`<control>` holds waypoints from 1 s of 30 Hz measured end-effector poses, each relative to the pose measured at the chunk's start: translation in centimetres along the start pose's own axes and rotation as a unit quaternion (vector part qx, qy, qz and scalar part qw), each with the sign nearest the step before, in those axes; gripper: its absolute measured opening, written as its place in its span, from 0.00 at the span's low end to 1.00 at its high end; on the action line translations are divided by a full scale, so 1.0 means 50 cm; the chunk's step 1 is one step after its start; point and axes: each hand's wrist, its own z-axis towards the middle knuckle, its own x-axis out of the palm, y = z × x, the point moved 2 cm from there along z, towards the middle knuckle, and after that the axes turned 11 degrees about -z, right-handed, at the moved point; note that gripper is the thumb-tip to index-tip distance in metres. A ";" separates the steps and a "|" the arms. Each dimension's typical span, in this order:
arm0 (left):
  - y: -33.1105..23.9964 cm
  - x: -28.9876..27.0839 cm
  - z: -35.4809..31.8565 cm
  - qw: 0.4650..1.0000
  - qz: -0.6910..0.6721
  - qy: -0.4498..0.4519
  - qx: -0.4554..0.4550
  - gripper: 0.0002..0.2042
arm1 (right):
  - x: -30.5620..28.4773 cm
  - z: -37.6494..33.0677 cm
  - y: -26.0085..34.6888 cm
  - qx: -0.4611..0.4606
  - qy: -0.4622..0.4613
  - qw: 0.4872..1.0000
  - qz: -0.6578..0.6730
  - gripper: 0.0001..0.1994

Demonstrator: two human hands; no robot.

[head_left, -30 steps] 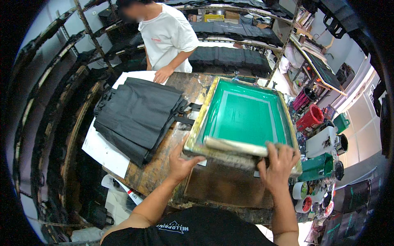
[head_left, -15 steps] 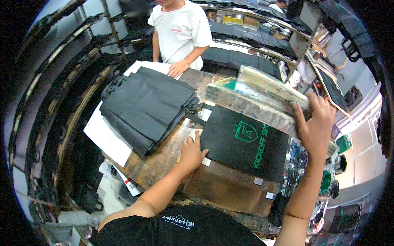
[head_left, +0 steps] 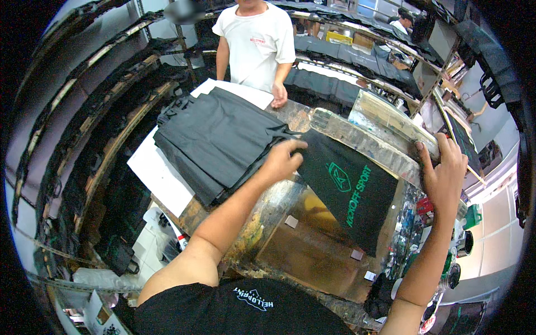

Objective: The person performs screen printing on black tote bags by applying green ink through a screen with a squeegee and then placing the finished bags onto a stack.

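Note:
My right hand grips the near edge of a paint-stained printing screen frame, which is tilted up on its far hinge. Under it a black fabric piece with a green print lies flat on the worn wooden printing board. My left hand rests on the left edge of that piece, fingers curled at the fabric. Beside it on the left lies a stack of black fabric pieces on white paper.
A person in a white T-shirt stands across the table, one hand on its far edge. Long racks of dark fabric curve along the left. Paint pots and tools crowd the right side. Shelves with goods fill the back.
The screen frame has swung up from flat on the board, uncovering the printed black piece. My left hand moved from the board's front toward the piece's left edge.

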 end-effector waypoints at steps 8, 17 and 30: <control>0.057 -0.259 0.137 0.974 -0.055 -0.069 -0.209 0.19 | 0.000 -0.016 -0.009 0.008 0.003 1.000 -0.004 0.25; 0.282 -0.474 -0.083 0.910 0.289 -0.221 -0.199 0.55 | 0.001 -0.008 0.010 0.020 0.049 0.999 -0.008 0.25; 0.103 -0.291 -0.288 0.840 0.481 0.075 -0.239 0.56 | 0.041 0.018 -0.048 -0.015 0.013 1.000 -0.012 0.24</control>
